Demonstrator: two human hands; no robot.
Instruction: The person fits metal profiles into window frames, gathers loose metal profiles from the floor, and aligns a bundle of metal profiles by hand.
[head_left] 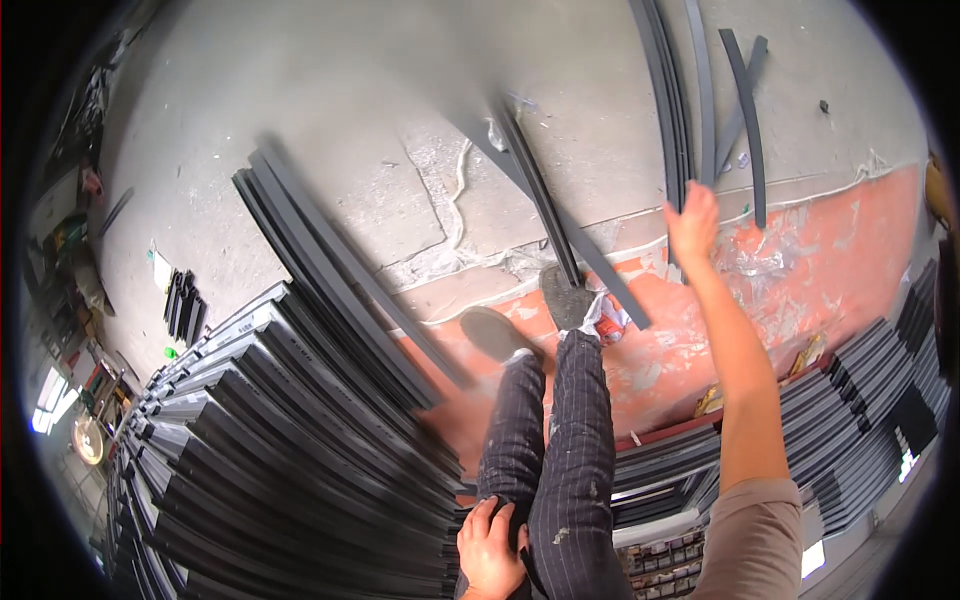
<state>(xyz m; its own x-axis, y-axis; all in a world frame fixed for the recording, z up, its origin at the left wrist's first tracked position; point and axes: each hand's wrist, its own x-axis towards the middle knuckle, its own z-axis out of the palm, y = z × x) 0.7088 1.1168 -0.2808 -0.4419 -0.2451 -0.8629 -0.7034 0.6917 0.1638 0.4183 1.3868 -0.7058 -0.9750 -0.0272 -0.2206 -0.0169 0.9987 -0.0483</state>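
My right hand [694,228] reaches out over the floor at the lower end of a bundle of long dark grey strips [664,100]. Its fingers are bent around the edge of the bundle, and a short stretch of strip shows below the hand. My left hand [490,556] lies on my left thigh, fingers apart over the dark striped trousers, with no tool visible in it. To the right of the bundle are a lone grey strip [703,90] and two crossed strips [748,120]. Between the bundle and my feet, more strips [545,205] lie crossed.
A large stack of dark profiles [290,440] fills the left side, with several longer strips [320,270] beside it. More stacked profiles [860,410] stand at lower right. The grey floor meets a worn orange-red strip of ground [850,235]. Crumpled clear plastic [755,262] lies there.
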